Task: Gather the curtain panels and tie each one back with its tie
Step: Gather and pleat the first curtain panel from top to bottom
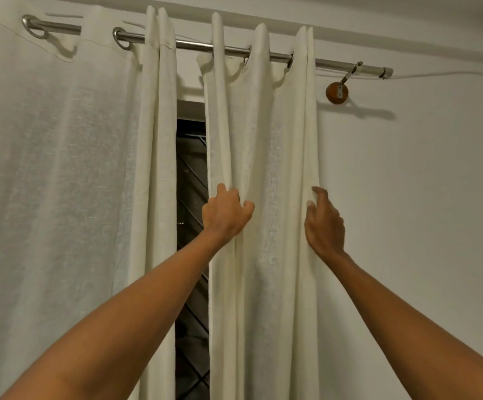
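Note:
Two cream curtain panels hang from a metal rod [200, 47]. The right panel [275, 145] is bunched into folds near the rod's right end. My left hand [226, 212] grips the folds at that panel's left edge. At the panel's right edge, my right hand [324, 223] has its fingers curled round the outer fold, next to the wall. The left panel [61, 168] hangs mostly spread out, untouched. No tie is in view.
Between the panels a narrow gap shows a dark window with a metal grille [191, 174]. A round wooden bracket [336, 93] fixes the rod to the white wall [422, 197] on the right. A thin cable runs along the wall near the ceiling.

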`<state>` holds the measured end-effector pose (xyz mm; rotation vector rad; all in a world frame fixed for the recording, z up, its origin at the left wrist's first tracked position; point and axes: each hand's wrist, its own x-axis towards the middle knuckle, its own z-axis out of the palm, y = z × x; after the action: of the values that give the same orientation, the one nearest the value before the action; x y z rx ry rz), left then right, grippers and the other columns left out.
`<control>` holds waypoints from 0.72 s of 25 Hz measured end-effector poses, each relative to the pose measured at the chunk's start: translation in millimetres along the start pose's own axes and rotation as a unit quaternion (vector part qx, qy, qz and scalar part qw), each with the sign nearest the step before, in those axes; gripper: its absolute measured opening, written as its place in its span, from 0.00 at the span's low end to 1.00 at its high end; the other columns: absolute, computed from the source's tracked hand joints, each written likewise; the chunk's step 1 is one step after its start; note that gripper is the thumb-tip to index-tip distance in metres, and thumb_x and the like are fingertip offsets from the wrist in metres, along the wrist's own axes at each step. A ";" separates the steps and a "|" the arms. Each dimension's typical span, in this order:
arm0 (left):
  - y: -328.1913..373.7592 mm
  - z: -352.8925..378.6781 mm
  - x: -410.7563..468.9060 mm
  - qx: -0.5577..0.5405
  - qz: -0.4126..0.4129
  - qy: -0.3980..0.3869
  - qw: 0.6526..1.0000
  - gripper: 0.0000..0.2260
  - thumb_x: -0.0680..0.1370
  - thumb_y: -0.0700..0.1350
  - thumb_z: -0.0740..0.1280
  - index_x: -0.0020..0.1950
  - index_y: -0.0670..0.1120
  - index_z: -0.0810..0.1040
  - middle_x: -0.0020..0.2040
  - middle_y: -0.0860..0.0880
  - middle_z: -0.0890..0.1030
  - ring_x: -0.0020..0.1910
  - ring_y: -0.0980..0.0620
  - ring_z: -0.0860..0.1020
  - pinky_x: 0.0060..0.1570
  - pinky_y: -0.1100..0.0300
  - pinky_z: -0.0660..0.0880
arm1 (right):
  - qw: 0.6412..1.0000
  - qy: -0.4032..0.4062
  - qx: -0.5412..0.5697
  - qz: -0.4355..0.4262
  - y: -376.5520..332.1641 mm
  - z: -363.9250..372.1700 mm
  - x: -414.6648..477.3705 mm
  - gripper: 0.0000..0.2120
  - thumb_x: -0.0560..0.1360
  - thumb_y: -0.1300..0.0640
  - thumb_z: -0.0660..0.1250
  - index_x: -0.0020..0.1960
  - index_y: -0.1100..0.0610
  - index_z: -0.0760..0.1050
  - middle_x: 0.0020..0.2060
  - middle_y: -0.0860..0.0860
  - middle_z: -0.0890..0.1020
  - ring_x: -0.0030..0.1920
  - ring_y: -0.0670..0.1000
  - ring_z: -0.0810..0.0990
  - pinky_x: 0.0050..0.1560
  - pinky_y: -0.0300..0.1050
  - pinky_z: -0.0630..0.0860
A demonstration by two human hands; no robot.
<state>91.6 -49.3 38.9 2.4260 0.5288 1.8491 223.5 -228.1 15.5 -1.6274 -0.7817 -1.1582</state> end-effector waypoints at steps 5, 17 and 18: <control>5.8 16.5 5.8 -0.022 -0.042 -0.004 0.999 0.18 0.81 0.56 0.64 0.39 0.44 0.75 0.55 0.46 0.74 0.34 0.47 0.77 0.41 0.49 0.81 | 0.998 -0.038 -0.033 -0.023 23.1 -7.7 10.5 0.10 0.79 0.59 0.59 0.55 0.52 0.77 0.54 0.48 0.79 0.47 0.55 0.81 0.42 0.45 0.72; -25.5 -8.4 32.6 -0.266 -0.167 0.072 0.947 0.37 0.79 0.37 0.70 0.82 0.53 0.54 0.67 0.44 0.76 0.54 0.45 0.82 0.51 0.49 0.83 | 0.978 -0.066 0.134 0.146 11.4 9.1 22.8 0.44 0.70 0.55 0.78 0.76 0.52 0.55 0.59 0.53 0.78 0.50 0.52 0.79 0.47 0.45 0.78; -24.0 -2.7 34.2 -0.266 -0.202 0.016 0.942 0.34 0.80 0.38 0.68 0.82 0.49 0.56 0.71 0.43 0.74 0.60 0.43 0.80 0.57 0.46 0.81 | 0.962 -0.122 0.184 0.163 15.8 13.2 24.3 0.47 0.68 0.52 0.80 0.78 0.54 0.56 0.63 0.52 0.76 0.57 0.52 0.78 0.57 0.48 0.78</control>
<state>91.1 -17.1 65.6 1.7842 0.4175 1.5971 250.1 -221.6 31.8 -1.5244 -0.7928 -0.5482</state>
